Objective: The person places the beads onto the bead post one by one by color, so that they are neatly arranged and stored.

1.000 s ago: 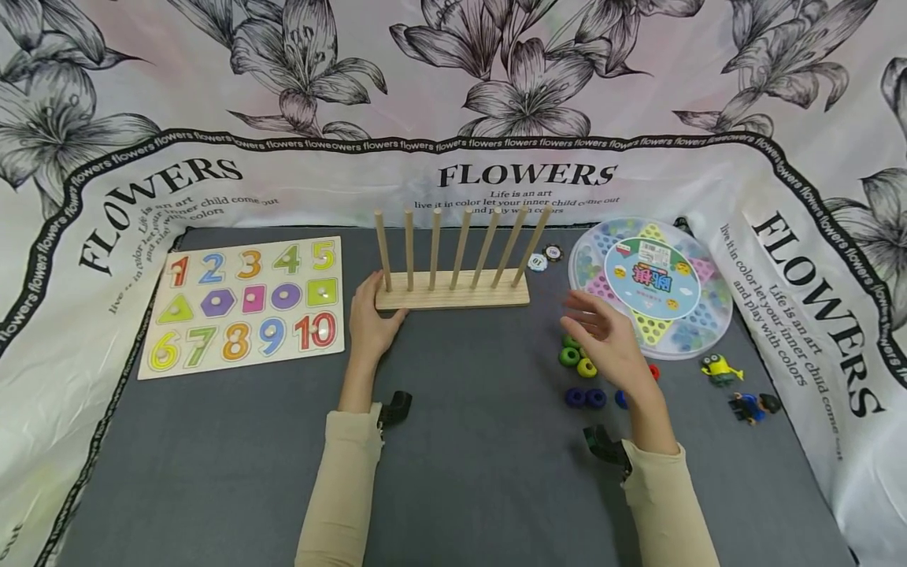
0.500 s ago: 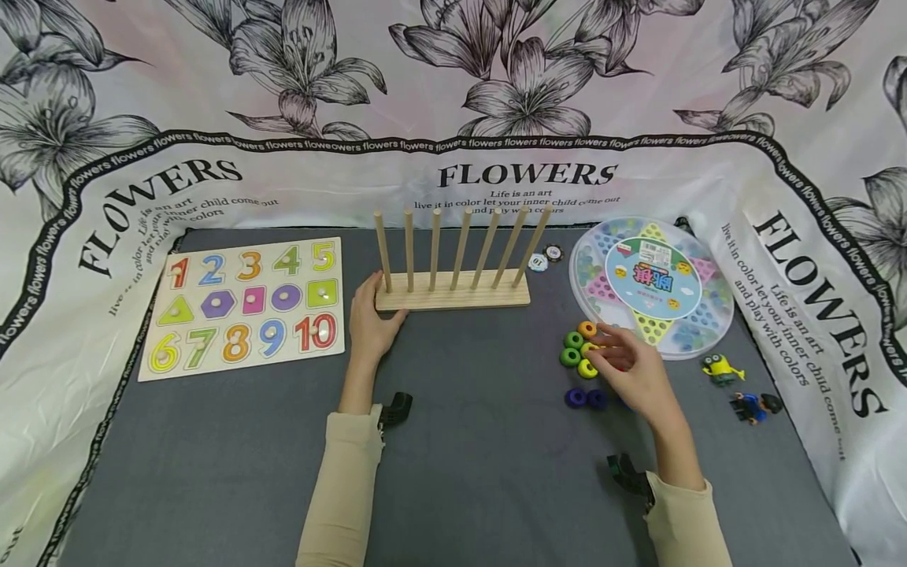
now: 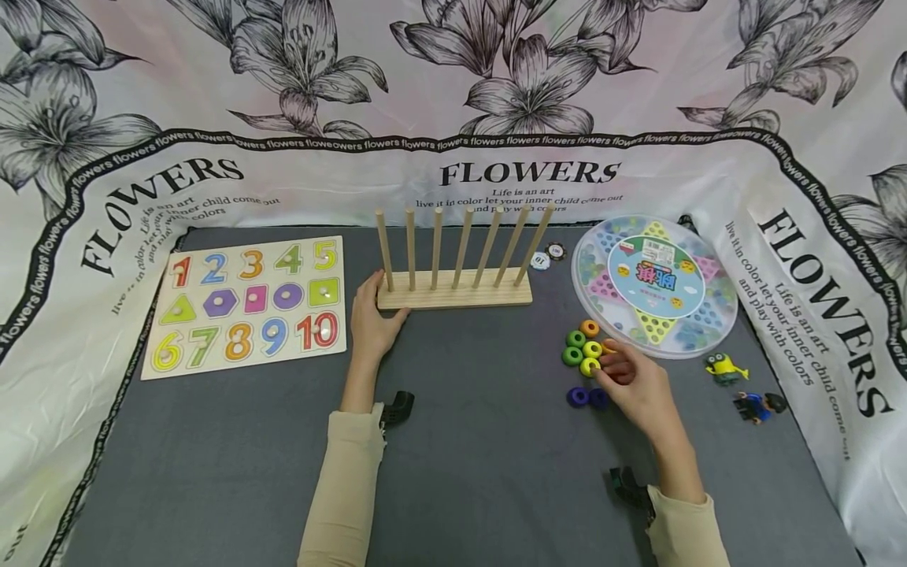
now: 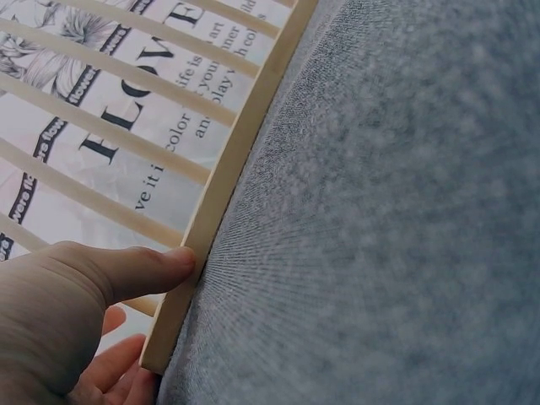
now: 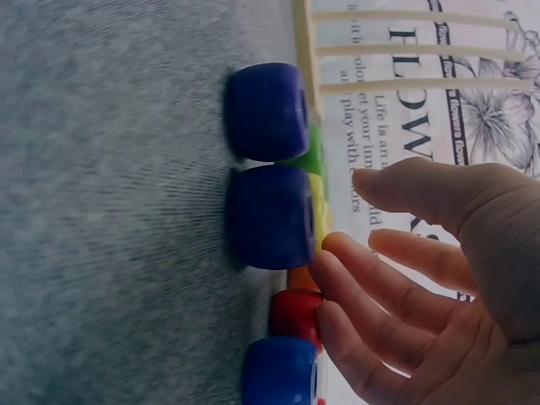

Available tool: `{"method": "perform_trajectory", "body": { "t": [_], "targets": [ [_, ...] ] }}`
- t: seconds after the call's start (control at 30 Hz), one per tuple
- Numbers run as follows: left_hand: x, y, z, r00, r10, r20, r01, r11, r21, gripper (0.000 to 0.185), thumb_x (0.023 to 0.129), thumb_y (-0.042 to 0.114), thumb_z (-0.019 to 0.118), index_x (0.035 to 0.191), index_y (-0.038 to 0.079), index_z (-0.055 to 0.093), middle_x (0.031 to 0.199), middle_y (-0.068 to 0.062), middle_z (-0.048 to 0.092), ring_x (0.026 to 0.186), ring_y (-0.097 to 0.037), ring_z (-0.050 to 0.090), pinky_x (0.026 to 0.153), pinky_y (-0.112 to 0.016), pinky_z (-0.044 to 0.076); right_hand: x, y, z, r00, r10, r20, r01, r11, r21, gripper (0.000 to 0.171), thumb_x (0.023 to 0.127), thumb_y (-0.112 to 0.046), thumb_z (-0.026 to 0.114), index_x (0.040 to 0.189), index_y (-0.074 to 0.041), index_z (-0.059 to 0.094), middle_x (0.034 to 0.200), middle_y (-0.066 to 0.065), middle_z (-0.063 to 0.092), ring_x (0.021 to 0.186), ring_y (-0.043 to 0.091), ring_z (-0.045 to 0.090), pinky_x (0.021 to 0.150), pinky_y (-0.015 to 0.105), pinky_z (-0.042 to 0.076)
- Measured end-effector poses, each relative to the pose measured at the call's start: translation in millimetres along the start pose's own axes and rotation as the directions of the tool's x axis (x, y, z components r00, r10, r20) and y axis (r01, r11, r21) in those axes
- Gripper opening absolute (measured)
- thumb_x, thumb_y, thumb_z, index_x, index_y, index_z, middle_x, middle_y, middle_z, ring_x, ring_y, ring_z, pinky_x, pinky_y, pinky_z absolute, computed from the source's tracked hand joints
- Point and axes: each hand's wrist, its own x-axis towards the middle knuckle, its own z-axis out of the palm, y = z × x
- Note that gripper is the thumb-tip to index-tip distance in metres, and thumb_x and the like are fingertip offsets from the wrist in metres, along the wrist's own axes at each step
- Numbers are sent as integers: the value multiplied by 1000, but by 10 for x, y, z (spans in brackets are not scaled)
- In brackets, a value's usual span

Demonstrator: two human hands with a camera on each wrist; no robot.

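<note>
Right hand [image 3: 634, 382], fingers loosely spread, touches the yellow ring [image 3: 589, 366] just left of it; ring lies flat, hole up. Left hand [image 3: 372, 319] pinches the peg rack [image 3: 453, 298], long axis left-right

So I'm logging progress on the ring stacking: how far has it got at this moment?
Nothing is stacked yet: all seven dowels of the wooden peg rack stand bare. In hand: the left hand holds the rack's left end, and the right hand has its fingertips at a yellow-green ring in the loose cluster of coloured rings. No ring is lifted, so all are left.
</note>
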Motion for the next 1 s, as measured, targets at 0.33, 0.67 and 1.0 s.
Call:
{"method": "perform_trajectory", "body": {
  "t": [0.33,0.67,1.0],
  "targets": [
    [-3,3,-5,1000,7,-6,-7,1000,3,75,80,7,81,145,2,45,145,-21,44,134,-38,41,110,-53,34,-10,-35,42,1000,22,-5,-22,995,-100,48,83,-5,77,127,4,59,100,20,71,84,33,69,74,51,54],
    [-1,-6,1,1000,13,-9,-13,1000,-1,75,79,7,82,145,2,46,145,-21,45,134,-38,41,110,-52,34,-1,-49,81,999,47,-1,-46,980,-194,51,82,-12,78,128,-1,60,103,17,71,82,31,69,65,50,52],
    [10,-17,2,1000,16,-8,-16,1000,-2,75,79,7,82,145,1,45,146,-21,45,135,-37,40,111,-51,33,20,-72,91,999,33,-8,-34,975,-219,47,80,-10,79,123,-4,63,98,14,71,77,28,68,58,43,50]
  ]
}}
